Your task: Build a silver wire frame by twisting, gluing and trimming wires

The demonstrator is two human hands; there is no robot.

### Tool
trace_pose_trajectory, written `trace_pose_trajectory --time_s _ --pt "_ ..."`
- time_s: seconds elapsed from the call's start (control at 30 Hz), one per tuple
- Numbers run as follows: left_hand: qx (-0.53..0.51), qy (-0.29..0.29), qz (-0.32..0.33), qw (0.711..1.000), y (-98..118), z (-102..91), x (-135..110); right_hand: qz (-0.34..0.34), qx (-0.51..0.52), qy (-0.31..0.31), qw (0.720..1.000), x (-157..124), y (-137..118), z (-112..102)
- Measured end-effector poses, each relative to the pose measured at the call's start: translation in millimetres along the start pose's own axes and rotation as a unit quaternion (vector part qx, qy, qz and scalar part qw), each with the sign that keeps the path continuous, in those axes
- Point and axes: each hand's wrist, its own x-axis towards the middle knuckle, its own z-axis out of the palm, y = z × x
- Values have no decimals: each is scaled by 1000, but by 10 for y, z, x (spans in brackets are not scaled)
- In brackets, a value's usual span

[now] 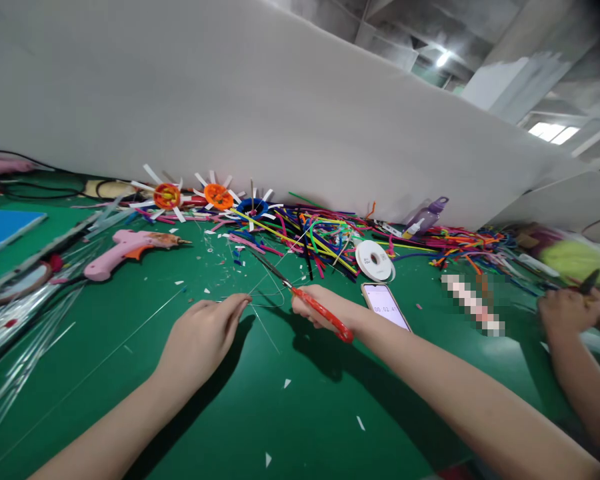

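Over green table [320,427], faint wire [270,306] is pinched by closed left hand [203,333]; scissors [329,316] are gripped by curled right hand [330,300], itself partly hidden.

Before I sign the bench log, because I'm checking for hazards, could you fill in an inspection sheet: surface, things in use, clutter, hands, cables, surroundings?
Surface: green tabletop, white scraps scattered on it.
Things in use: red-handled scissors; thin looped strand.
Clutter: pink glue gun, heap of coloured sticks, white spool, lit phone, purple bottle.
Hands: left hand pinches the strand; right hand holds the scissors.
Cables: black cable looped at the far left; no plug seen.
Surroundings: pale partition behind; another person's hands at the right edge, with a dark blade.
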Motion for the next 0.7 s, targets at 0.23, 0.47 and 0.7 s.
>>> trace_pose_trajectory --time_s 0.23,0.47,0.7 --pt "-20 3 5 1000 3 -6 -7 69 113 -39 990 -10 -21 66" --pt "22 -8 7 1000 1 -8 -12 157 180 -62 969 -6 -19 42" --pt "26 -14 18 999 12 -17 -19 200 275 -94 936 29 17 100"
